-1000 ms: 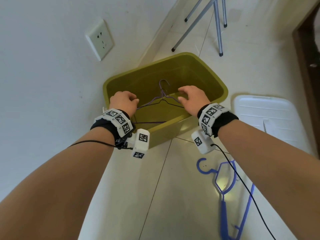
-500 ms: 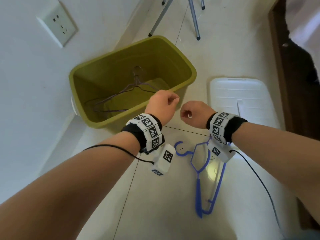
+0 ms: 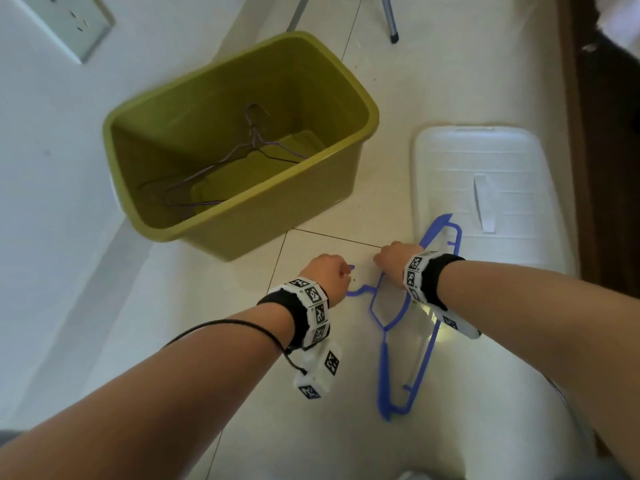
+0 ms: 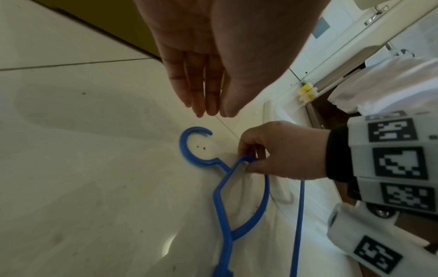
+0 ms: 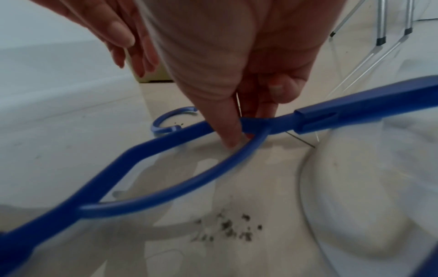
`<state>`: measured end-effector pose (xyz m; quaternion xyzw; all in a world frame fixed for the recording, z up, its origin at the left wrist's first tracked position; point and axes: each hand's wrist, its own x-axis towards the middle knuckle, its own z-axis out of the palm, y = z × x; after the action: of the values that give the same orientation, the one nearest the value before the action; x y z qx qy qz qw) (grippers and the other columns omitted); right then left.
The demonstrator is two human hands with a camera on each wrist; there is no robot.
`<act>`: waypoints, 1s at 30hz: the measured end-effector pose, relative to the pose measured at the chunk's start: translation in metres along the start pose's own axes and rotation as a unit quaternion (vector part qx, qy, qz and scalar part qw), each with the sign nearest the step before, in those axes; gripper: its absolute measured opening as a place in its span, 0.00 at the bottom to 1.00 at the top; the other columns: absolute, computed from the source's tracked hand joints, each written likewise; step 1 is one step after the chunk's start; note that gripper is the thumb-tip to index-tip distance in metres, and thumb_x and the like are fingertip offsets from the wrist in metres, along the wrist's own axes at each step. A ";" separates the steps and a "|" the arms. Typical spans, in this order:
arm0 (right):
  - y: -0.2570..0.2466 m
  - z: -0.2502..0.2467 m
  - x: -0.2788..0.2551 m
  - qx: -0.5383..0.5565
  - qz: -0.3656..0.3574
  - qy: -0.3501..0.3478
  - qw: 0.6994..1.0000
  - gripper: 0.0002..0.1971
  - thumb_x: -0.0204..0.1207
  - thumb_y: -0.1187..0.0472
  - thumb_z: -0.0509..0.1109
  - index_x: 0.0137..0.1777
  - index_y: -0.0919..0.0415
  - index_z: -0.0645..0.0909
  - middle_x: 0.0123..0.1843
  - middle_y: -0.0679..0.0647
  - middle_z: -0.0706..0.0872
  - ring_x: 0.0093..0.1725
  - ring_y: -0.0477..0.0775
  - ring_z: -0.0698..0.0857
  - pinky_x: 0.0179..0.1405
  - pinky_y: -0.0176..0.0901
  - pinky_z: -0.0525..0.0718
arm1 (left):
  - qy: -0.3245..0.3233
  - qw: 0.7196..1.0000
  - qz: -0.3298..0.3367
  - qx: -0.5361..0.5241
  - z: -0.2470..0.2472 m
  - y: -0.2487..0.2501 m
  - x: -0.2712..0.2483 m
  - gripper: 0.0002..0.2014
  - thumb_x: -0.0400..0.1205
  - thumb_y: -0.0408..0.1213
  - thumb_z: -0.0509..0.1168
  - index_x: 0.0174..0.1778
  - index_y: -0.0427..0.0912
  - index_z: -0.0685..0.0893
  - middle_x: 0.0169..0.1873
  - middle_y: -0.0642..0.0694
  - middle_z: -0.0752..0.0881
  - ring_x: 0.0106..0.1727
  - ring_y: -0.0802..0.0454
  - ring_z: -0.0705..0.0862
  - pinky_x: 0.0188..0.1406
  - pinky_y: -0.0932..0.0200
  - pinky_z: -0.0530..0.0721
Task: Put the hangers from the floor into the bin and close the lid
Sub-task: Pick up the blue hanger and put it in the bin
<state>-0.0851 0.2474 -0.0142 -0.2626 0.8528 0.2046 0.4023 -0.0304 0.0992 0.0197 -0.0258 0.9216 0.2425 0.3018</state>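
A blue plastic hanger (image 3: 382, 368) lies on the tiled floor, its far end resting on the white lid (image 3: 485, 174). My right hand (image 3: 384, 259) pinches its shoulder just behind the hook; the right wrist view shows thumb and fingers closed on the blue bar (image 5: 166, 141). My left hand (image 3: 341, 271) hovers over the hook, fingers straight and together, holding nothing (image 4: 208, 110). The olive bin (image 3: 270, 220) stands open beyond the hands with thin wire hangers (image 3: 254, 140) inside.
A white wall with a socket (image 3: 69, 19) runs along the left of the bin. Metal stand legs (image 3: 389, 19) stand behind it. A dark wooden door frame (image 3: 595, 168) borders the right. Dust specks (image 5: 227, 228) lie on the tile.
Both hands came down from beside the bin to the blue hanger on the floor. The right hand has taken hold of its shoulder; the left now hangs over the hook.
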 end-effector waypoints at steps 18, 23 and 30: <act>-0.006 -0.044 -0.015 0.227 -0.003 0.173 0.958 0.09 0.78 0.61 0.63 0.54 0.60 0.81 0.51 0.57 0.85 0.51 0.60 0.82 0.47 0.46 0.78 | 0.080 0.996 0.004 -0.027 -0.042 -0.018 -0.007 0.20 0.80 0.43 0.64 0.67 0.41 0.81 0.66 0.42 0.82 0.65 0.46 0.82 0.62 0.55 0.80; -0.011 -0.062 -0.030 0.315 -0.010 0.242 0.918 0.09 0.76 0.59 0.68 0.53 0.60 0.84 0.53 0.57 0.87 0.54 0.60 0.84 0.54 0.47 0.82 | 0.137 0.988 0.044 -0.052 -0.077 -0.014 -0.022 0.16 0.78 0.41 0.67 0.61 0.43 0.85 0.62 0.43 0.83 0.61 0.47 0.83 0.61 0.56 0.81; -0.018 -0.094 -0.057 0.351 -0.027 0.283 0.892 0.10 0.74 0.58 0.71 0.52 0.62 0.85 0.42 0.52 0.82 0.43 0.53 0.81 0.43 0.40 0.75 | 0.201 0.963 0.079 -0.162 -0.133 -0.006 -0.049 0.11 0.78 0.38 0.68 0.55 0.45 0.87 0.50 0.51 0.87 0.49 0.56 0.83 0.52 0.63 0.80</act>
<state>-0.0977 0.1969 0.0847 -0.1735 0.9395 -0.2017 0.2156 -0.0620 0.0276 0.1381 -0.0495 0.9109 0.4013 0.0820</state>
